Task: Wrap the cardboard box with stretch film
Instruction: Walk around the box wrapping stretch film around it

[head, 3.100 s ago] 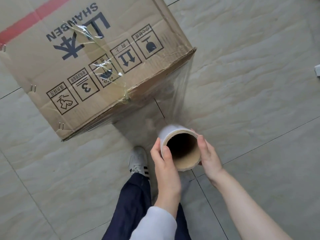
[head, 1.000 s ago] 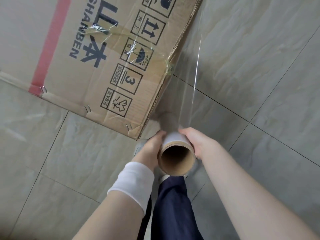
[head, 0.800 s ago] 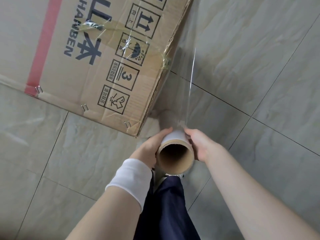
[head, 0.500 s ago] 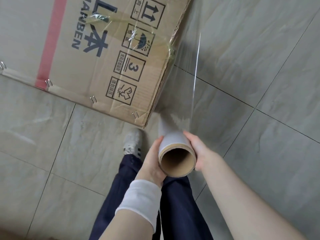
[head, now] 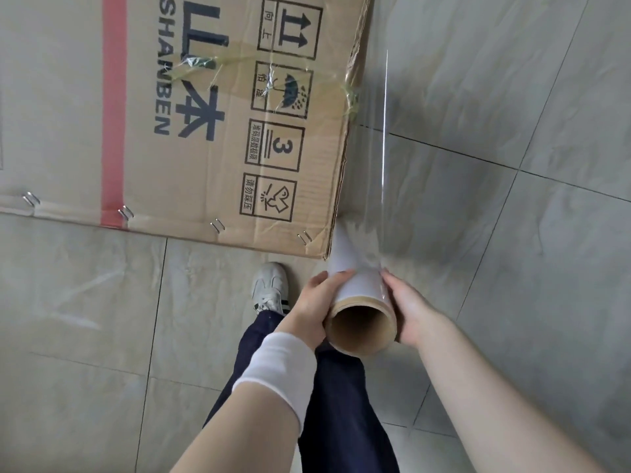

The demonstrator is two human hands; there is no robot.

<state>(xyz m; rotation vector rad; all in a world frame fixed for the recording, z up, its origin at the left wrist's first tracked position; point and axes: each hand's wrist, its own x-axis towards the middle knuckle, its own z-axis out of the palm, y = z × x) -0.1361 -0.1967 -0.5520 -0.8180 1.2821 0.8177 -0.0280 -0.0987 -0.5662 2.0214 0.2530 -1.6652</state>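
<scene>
Head camera, from the left, gives me the cardboard box (head: 205, 114) lying on the tiled floor (head: 85, 319), printed face up, with a twisted strand of film across it. Near its corner I see a white shoe (head: 269, 285). The left hand (head: 309, 314) has its fingers curled round the stretch film roll (head: 356, 295), open core facing me. A clear film sheet (head: 370, 148) runs from the roll along the box's right side. The right hand (head: 411, 312) clasps the roll's other side.

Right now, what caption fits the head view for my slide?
Left hand and right hand hold the roll, film stretched to the box.
</scene>
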